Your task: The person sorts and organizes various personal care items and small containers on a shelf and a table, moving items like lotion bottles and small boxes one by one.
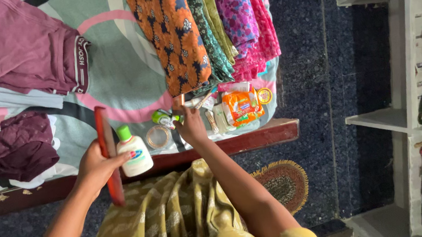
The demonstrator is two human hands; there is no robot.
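1. The left hand (96,166) is wrapped around the long edge of a flat red case (109,156), fingers curled over one face and thumb behind. The case stands on its edge, so only its thin side faces the camera, and it rests near the wooden bed edge (258,136).
2. A white bottle with a green cap (133,151) stands upright just right of the red case, touching or almost touching the left fingertips. It sits close to the bed edge, where it is easy to reach.
3. The right hand (190,127) stretches farther out over the bed, fingers drawn together at the tips as if pinching something thin. What it pinches is too small to tell.
4. Small things lie clustered around that hand: a green-capped tube (162,117) to its left, a clear round lid (158,136) nearer, an orange packet (241,107) to its right, and a small round yellow tin (264,95) beyond it. They are gathered in one patch at the near edge of the patterned bedspread (119,65).
5. Folded printed cloths (202,25) lie overlapped in a row at the far side, each one's pattern showing.
6. Maroon garments (11,48) lie loose at the far left, well apart from the small things.
7. White shelves (407,50) stand at the right across the dark floor (320,63), stuffed with bags and clothes.
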